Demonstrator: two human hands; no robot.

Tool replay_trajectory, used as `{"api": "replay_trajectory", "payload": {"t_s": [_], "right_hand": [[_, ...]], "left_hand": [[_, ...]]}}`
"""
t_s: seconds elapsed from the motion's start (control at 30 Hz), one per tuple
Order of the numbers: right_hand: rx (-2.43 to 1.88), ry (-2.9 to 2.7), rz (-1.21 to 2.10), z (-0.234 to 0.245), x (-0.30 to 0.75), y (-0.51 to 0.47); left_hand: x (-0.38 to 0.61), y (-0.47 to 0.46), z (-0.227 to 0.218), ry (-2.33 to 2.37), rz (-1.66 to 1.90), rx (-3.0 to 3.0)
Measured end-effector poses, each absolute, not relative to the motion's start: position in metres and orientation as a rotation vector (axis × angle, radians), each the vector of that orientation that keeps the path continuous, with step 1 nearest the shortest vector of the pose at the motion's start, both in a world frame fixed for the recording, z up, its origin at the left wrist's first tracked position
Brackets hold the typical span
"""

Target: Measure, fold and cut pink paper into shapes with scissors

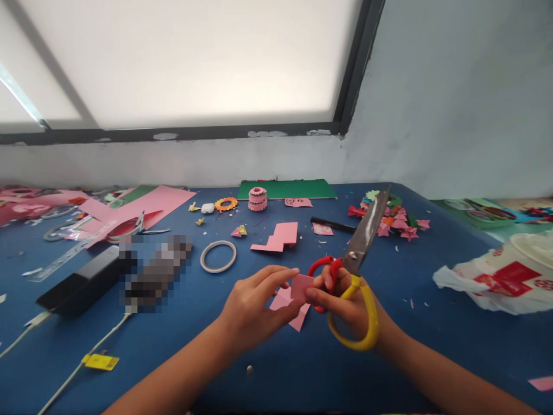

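Between the fingertips of my left hand and my right hand is a small square of pink paper. My left fingers and thumb pinch its left side. My right hand also carries a pair of scissors with one red and one yellow handle, fingers through the loops, blades pointing up and away. Under the hands lies a creased pink paper piece, partly covered. Just beyond them rests a cut, folded pink paper.
A tape roll lies left of my hands, near a black power bank with a cable. Folded paper stars are heaped at the back right. A bagged cup stands at the right, and pink sheets lie at the back left.
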State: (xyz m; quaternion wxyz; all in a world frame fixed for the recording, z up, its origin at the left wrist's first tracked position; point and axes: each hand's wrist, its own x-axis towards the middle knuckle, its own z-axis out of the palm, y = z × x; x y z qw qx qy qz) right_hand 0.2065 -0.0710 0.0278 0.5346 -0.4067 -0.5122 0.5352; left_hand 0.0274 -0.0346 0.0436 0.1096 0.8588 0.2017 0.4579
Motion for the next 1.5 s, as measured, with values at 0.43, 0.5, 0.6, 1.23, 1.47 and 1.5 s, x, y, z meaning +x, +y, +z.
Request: {"api": "replay_trajectory", "payload": {"t_s": [0.43,0.5,0.6,1.23,1.47,1.5], "right_hand": [[-0.97,-1.267,1.27,0.0304,0.207,-0.07],[-0.954,-1.206,1.286,0.0301,0.206,-0.0705],[-0.935,-1.119,1.301,0.0298,0.2054,-0.0708],[-0.917,-1.075,1.31,0.0301,0.2046,-0.0715],[-0.889,-0.935,1.345,0.0284,0.2052,-0.0663],[-0.884,-0.931,1.354,0.0277,0.2054,-0.0658]], "left_hand": [[0.0272,-0.0338,0.043,0.592,1.355,2.542],[0.0271,-0.0334,0.0414,0.597,1.358,2.528],[0.0262,-0.0336,0.0398,0.609,1.345,2.47],[0.0271,-0.0342,0.0396,0.638,1.429,2.512],[0.0273,-0.0344,0.0434,0.593,1.486,2.525],[0.0273,-0.0342,0.0437,0.586,1.491,2.529]]}}
